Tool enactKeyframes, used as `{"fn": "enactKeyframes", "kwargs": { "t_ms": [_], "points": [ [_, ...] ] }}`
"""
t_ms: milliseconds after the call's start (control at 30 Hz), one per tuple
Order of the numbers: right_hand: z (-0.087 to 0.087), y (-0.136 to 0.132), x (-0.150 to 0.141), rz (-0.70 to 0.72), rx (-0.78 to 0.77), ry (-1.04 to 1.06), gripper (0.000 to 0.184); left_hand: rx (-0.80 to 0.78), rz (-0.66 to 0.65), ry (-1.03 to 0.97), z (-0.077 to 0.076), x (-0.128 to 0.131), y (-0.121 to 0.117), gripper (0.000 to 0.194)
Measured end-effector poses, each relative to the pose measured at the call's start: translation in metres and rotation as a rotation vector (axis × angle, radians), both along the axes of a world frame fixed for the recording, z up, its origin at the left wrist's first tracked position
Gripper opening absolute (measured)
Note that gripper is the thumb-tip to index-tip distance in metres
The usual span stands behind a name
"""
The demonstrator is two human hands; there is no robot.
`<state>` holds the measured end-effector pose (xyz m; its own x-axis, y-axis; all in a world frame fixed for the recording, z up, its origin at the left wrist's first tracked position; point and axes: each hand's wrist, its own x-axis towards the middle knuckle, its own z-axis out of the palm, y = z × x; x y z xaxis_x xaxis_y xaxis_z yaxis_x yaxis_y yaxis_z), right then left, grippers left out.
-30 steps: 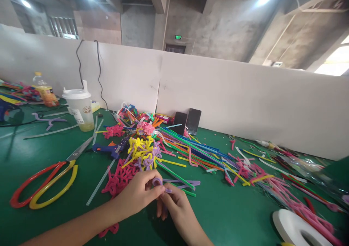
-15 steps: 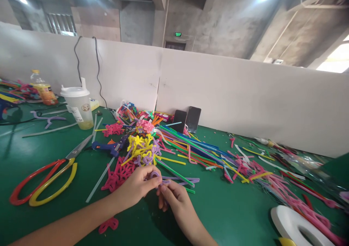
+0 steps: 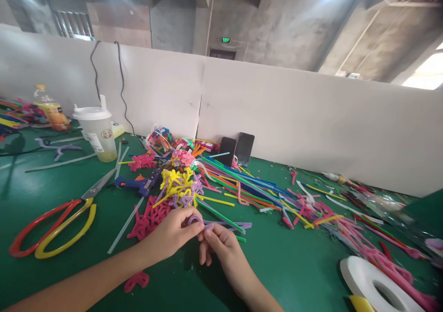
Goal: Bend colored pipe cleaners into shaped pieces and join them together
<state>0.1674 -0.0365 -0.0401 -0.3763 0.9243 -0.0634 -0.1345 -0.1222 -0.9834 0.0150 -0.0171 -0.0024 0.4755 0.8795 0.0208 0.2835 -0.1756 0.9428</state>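
Note:
My left hand point(image 3: 180, 231) pinches a purple pipe cleaner point(image 3: 194, 218) that is bent into a loop. Thumb and forefinger of my right hand point(image 3: 221, 246) close on the same pipe cleaner just right of the loop. Both hands are held close together over the table, fingertips almost touching. Behind them lies a pile of yellow and purple bent pipe cleaners point(image 3: 178, 185). Pink bent pipe cleaners point(image 3: 148, 217) are heaped left of my left hand, and one more pink shape point(image 3: 136, 281) lies below my left forearm. Straight purple pipe cleaners point(image 3: 238, 225) rest beyond my right hand.
Large scissors point(image 3: 67, 219) with red and yellow handles lie at left, near a blue glue gun point(image 3: 140, 183). A lidded cup point(image 3: 98, 136) and a bottle point(image 3: 51, 111) stand behind. Two phones point(image 3: 245, 148) lean on the white partition point(image 3: 294, 118). A white tape roll point(image 3: 363, 275) is at right.
The purple loop shows wider and more open between my fingers. My hands stay in nearly the same place, and the whole view has shifted slightly.

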Motion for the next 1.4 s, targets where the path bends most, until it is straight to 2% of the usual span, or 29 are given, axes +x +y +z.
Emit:
{"fn": "enactKeyframes", "kwargs": {
  "t_ms": [133,333,633,800,900,967,1033,1133,1200,1233,1300,1400],
  "points": [
    [0.000,0.000,0.000,0.006,0.034,-0.022,0.035,0.032,0.055,0.008,0.003,-0.001,0.001,0.022],
    [-0.002,-0.001,-0.001,-0.033,0.006,-0.062,0.033,-0.003,-0.007,-0.005,0.002,0.000,0.001,0.023],
    [0.012,-0.004,0.002,0.088,-0.258,0.345,0.025,-0.038,-0.078,-0.071,0.004,0.000,-0.001,0.023],
    [0.008,-0.006,-0.001,0.146,-0.329,0.427,0.024,0.051,-0.055,-0.046,0.010,0.001,-0.004,0.016],
    [0.008,-0.004,0.001,0.139,-0.305,0.342,0.023,0.129,-0.047,0.026,0.011,0.000,-0.005,0.015],
    [0.010,-0.003,0.003,0.116,-0.218,0.205,0.023,0.137,-0.041,0.079,0.008,-0.001,-0.004,0.016],
    [0.011,-0.003,0.005,0.049,-0.040,-0.042,0.023,0.108,-0.018,0.127,0.003,-0.001,-0.004,0.016],
    [0.012,-0.007,0.005,-0.127,0.282,-0.469,0.023,0.042,0.006,0.172,-0.004,-0.001,-0.004,0.016],
    [0.011,-0.010,0.003,-0.200,0.373,-0.601,0.023,0.071,0.021,0.201,-0.006,-0.001,-0.005,0.016],
    [0.011,-0.011,0.002,-0.210,0.362,-0.602,0.024,0.116,0.029,0.220,-0.006,0.000,-0.005,0.015],
    [0.012,-0.010,0.000,-0.166,0.243,-0.503,0.027,0.239,0.030,0.255,-0.005,0.001,-0.006,0.014],
    [0.015,-0.006,0.002,-0.006,0.005,-0.225,0.029,0.414,-0.023,0.256,-0.003,0.001,-0.007,0.016]
  ]
}}
